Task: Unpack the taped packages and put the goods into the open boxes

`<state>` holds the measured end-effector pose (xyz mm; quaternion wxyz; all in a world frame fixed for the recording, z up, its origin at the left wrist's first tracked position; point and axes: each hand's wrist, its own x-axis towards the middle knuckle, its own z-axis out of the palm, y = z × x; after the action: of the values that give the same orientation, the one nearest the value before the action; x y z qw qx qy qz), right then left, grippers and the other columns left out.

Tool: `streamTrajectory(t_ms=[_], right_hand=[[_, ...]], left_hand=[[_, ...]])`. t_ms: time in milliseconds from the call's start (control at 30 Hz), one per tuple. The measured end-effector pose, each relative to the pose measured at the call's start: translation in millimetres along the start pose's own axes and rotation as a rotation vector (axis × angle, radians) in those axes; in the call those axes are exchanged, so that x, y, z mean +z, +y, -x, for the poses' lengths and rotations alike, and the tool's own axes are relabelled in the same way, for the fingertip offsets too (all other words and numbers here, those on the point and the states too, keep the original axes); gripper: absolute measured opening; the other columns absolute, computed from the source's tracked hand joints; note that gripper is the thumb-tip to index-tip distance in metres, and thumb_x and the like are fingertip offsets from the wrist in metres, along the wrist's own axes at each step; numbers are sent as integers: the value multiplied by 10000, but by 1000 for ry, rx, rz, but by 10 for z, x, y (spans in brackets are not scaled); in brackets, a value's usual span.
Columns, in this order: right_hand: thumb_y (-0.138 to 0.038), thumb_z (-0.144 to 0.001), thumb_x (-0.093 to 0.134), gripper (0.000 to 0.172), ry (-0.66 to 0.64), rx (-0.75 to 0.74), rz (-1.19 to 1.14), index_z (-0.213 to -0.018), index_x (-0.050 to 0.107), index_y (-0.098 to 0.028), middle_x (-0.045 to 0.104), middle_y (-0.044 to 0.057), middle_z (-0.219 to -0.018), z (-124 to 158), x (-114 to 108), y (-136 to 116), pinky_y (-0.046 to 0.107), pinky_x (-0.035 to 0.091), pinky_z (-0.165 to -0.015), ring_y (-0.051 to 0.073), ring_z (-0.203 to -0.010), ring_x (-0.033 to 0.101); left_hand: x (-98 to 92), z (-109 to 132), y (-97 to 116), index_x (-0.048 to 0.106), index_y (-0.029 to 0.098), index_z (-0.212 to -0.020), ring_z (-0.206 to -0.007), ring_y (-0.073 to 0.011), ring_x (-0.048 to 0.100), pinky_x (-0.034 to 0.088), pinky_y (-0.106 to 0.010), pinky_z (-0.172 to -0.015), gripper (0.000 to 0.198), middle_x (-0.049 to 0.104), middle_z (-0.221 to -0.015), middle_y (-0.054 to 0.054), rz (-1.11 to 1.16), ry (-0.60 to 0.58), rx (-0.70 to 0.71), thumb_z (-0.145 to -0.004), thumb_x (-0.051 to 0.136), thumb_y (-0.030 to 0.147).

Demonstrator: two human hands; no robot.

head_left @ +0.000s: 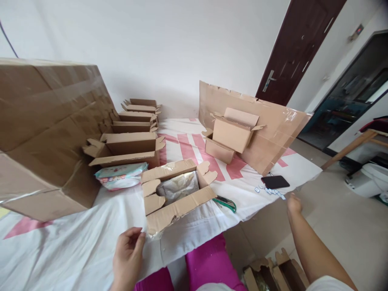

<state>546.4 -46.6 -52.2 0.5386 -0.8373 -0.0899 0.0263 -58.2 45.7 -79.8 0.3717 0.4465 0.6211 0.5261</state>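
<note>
An opened cardboard box (182, 211) stands in front of me with its flaps folded out. Inside it lies a clear plastic-wrapped packet (178, 187). My left hand (129, 254) is just left of the box's near corner, fingers curled in and thumb against them, with nothing visible in it. At the table's right edge, my right hand (294, 203) is beside several small white-and-blue pieces (274, 191); its fingers are blurred and mostly hidden. A black phone (275, 182) lies just beyond these pieces. To the box's right rests a green utility knife (226, 203).
A large carton (54, 133) fills the left side. Several open boxes (130, 142) line up beside it, with a wipes pack (121, 176) in front. Two boxes (232, 133) lean near a cardboard sheet (273, 129) at the back right. More open boxes (274, 275) are below the table.
</note>
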Motion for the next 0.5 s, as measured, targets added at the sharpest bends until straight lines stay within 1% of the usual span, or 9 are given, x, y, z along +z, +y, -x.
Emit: streamTrajectory(t_ms=[100, 133, 200, 300, 333, 400, 433, 467, 500], right_hand=[[-369, -940, 598, 315, 95, -102, 48, -1192, 596, -180, 623, 73, -1199, 78, 42, -280, 420, 545, -861, 206, -1014, 633], [-378, -941, 593, 314, 91, -163, 44, -1177, 600, -172, 628, 74, -1184, 135, 99, -393, 432, 534, -876, 209, -1017, 630], [-423, -943, 558, 340, 29, -318, 12, -1120, 613, -139, 644, 98, -1123, 326, 264, -628, 464, 510, -905, 232, -1011, 626], [-545, -905, 503, 455, -181, -599, -73, -1042, 629, -130, 666, 144, -1051, 840, 545, -975, 476, 487, -938, 273, -997, 626], [-581, -874, 516, 481, -271, -692, -105, -1037, 635, -145, 671, 144, -1063, 1065, 623, -1084, 466, 486, -951, 277, -1010, 627], [-601, -811, 593, 479, -457, -900, -156, -1060, 647, -195, 666, 117, -1157, 1559, 737, -1287, 446, 466, -1007, 277, -1102, 609], [-574, -789, 643, 460, -552, -1035, -178, -1079, 651, -218, 659, 101, -1200, 1812, 776, -1377, 448, 447, -1039, 282, -1168, 582], [-524, -812, 654, 467, -650, -1263, -174, -1155, 629, -208, 632, 120, -1262, 2057, 805, -1454, 490, 422, -1065, 307, -1243, 535], [-471, -838, 655, 478, -715, -1450, -154, -1230, 593, -204, 607, 127, -1307, 2289, 826, -1515, 522, 397, -1085, 321, -1300, 485]], left_hand=[[23, -19, -49, 575, 204, -881, -811, -234, 606, 474, -378, -764, 475, 621, -830, -20, 20, -9, 24, -598, 694, 566], [33, -19, -53, 577, 202, -873, -798, -230, 604, 473, -371, -753, 467, 623, -820, -21, 32, -10, 33, -598, 699, 560], [49, -11, -41, 586, 198, -866, -776, -222, 599, 468, -361, -737, 443, 621, -805, -21, 53, -13, 49, -607, 706, 538], [60, 22, -1, 597, 193, -869, -746, -206, 592, 464, -348, -714, 402, 612, -788, -17, 66, 0, 70, -643, 696, 510], [62, 38, 13, 597, 191, -868, -734, -201, 591, 465, -343, -704, 392, 610, -780, -16, 71, 6, 76, -655, 691, 507], [63, 70, 38, 598, 186, -862, -706, -190, 587, 465, -333, -685, 377, 605, -757, -12, 80, 22, 85, -673, 686, 500], [63, 83, 47, 600, 183, -859, -696, -185, 585, 466, -329, -677, 370, 604, -747, -11, 86, 29, 89, -679, 687, 495], [61, 95, 54, 601, 182, -858, -691, -182, 585, 468, -325, -673, 363, 604, -743, -11, 93, 38, 93, -685, 688, 490], [54, 103, 60, 602, 182, -857, -691, -179, 587, 472, -321, -671, 356, 605, -742, -11, 102, 49, 98, -691, 688, 485]])
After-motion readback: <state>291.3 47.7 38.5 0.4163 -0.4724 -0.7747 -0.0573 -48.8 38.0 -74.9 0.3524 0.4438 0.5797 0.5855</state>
